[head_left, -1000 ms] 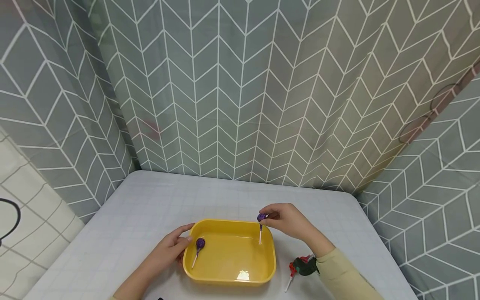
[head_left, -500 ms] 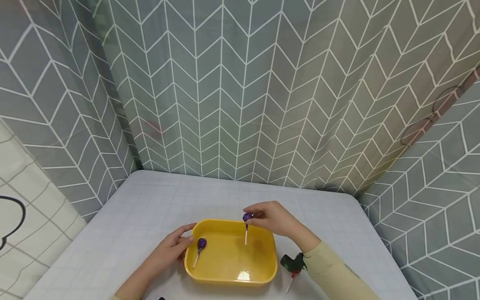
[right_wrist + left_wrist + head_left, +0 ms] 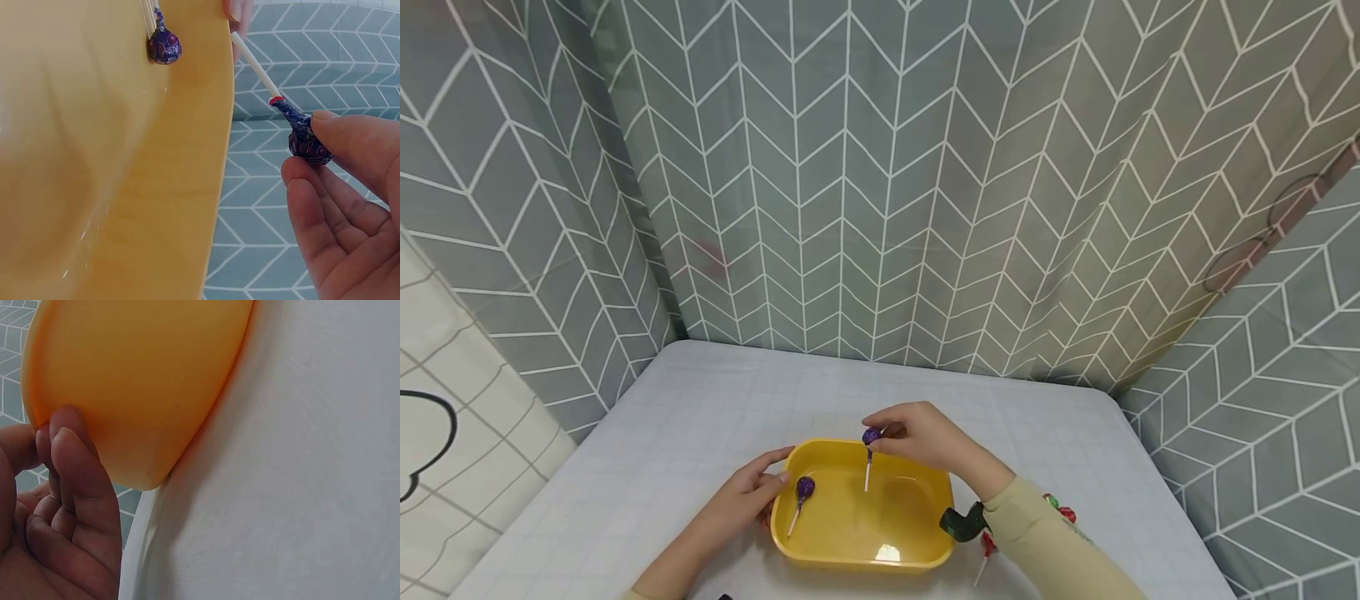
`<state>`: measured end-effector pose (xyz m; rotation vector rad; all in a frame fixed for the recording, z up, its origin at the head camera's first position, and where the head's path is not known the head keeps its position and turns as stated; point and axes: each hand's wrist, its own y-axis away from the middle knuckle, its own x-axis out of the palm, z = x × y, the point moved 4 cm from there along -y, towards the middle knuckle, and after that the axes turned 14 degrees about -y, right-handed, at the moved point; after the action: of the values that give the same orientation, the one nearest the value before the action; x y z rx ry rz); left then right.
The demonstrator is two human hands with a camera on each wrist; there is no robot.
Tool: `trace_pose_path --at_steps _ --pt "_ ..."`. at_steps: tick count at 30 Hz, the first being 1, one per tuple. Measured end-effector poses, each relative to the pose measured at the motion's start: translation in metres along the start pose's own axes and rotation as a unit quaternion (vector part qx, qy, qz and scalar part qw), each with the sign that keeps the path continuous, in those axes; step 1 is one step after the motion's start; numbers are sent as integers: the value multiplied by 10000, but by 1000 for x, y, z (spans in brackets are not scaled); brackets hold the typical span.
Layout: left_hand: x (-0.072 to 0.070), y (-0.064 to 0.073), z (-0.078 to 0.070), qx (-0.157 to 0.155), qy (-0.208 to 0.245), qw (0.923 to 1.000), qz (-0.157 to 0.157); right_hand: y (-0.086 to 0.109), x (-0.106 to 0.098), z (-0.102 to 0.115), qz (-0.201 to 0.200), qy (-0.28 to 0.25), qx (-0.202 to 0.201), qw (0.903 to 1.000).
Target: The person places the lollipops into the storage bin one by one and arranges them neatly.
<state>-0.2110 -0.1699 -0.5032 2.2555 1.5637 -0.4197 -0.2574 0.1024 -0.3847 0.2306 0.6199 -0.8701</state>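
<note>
A yellow tray [image 3: 865,562] stands on the white-covered table. My left hand [image 3: 747,500] grips its left end, thumb over the rim and fingers outside, as the left wrist view also shows on the tray wall [image 3: 156,369]. Inside, near that end, lies a purple-wrapped lollipop [image 3: 805,489], its white stick toward me. Between thumb and fingertips my right hand [image 3: 917,435] pinches the candy head of a second purple lollipop [image 3: 306,140] over the tray's far rim. Its stick points downward in the head view.
Right of the tray, partly behind my right sleeve [image 3: 1045,533], lie a dark green curved object [image 3: 962,523], a red-wrapped lollipop [image 3: 988,543] and red and green wrapped pieces [image 3: 1066,513]. A patterned grey curtain [image 3: 880,183] hangs behind the table.
My right hand has moved left along the tray's far side with the purple lollipop. The right sleeve has shifted left, showing red and green pieces beyond it. The left hand keeps its grip.
</note>
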Motion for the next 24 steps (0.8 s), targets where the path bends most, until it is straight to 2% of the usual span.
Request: trace_pose_path --at_steps 8,18,24 --pt "0 1 -2 33 51 10000 -25 -8 10 1 143 -110 -210 9996" --pt "1 1 0 -4 -41 10000 -52 -22 28 1 368 -149 -56 9992" --pt "1 0 0 -42 -39 10000 -24 -28 37 1 465 -54 -115 9988"
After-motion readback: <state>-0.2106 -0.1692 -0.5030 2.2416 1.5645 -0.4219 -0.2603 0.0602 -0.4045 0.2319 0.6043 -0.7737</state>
